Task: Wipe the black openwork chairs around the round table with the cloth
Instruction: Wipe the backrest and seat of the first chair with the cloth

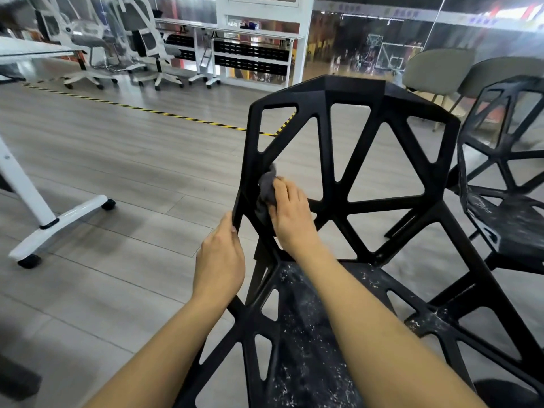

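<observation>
Watching for a slip: cloth (267, 187) is bunched small, so it could snag in an opening of the chair (347, 184) backrest or skip the strut's inner edge, IMO. Right hand (290, 214) is curled on the grey cloth, pressing it vs the left strut. Left hand (220, 266) pinches the backrest's outer edge, bracing it. Seat looks speckled w/ white marks, 2nd chair (500, 172) waits at right

You've got a grey cloth (267, 187) on a black openwork chair (350, 160), seat flecked white. Second chair (506, 178) beside it: black, same white scuffing. Floor (117, 160) is pale grey wood-grain planks, yellow-black hazard tape (164, 112) across it. Desk leg (32, 207) white with black casters.
</observation>
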The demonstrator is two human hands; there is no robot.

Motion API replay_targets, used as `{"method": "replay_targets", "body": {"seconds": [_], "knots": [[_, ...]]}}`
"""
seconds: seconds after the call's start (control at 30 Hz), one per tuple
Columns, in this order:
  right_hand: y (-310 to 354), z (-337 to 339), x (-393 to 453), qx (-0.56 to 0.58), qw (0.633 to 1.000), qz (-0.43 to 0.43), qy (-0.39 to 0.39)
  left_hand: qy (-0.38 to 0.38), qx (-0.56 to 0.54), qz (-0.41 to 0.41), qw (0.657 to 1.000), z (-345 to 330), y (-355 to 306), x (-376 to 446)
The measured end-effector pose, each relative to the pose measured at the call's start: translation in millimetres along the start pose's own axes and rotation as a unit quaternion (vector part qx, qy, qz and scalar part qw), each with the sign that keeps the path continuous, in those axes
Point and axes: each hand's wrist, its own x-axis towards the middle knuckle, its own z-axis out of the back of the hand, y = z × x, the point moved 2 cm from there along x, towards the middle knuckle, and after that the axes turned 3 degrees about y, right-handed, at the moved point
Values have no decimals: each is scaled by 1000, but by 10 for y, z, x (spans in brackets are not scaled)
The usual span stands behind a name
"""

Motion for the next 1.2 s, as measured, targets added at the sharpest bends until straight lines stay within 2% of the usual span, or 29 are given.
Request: {"method": "replay_targets", "body": {"seconds": [0.1, 0.17, 0.33, 0.53, 0.7, 0.77, 0.8, 0.87, 0.93, 1.03, 1.1, 1.2], "knots": [[-191, 14, 25, -82, 996, 15, 26, -4, 4, -5, 1000, 1, -15, 5], [-376, 86, -31, -103, 994, -9, 21, 2, 7, 0, 1000, -10, -11, 23], [-466, 232, -128, -85, 995, -49, 24, 5, 1, 1, 1000, -9, -17, 12], [-9, 43, 80, 5, 1000, 7, 30, -3, 32, 5, 999, 11, -59, -15], [-365, 285, -110, -65, 997, -34, 40, 2, 67, -12, 998, -43, -34, -5], [-434, 468, -173, -16, 998, -35, 56, -2, 73, -16, 997, -66, -21, -14], [-432, 586, -180, 29, 998, -43, 38, -11, 96, -26, 995, -73, -24, -14], [-433, 876, -156, 73, 993, -60, -77, -46, 175, -67, 981, -85, -72, -11], [-517, 1165, -136, 22, 980, -64, -189, -76, 209, -130, 966, -137, -197, 1], [-836, 1457, -136, -87, 955, -102, -265, -51, 207, -241, 947, -405, -464, 103], [-1090, 1408, -181, -166, 949, -136, -233, -20, 234, -279, 931, -655, -623, 265], [-1327, 989, -350, -283, 955, -82, -40, 30, 313, -272, 909, -946, -678, 525]]}}
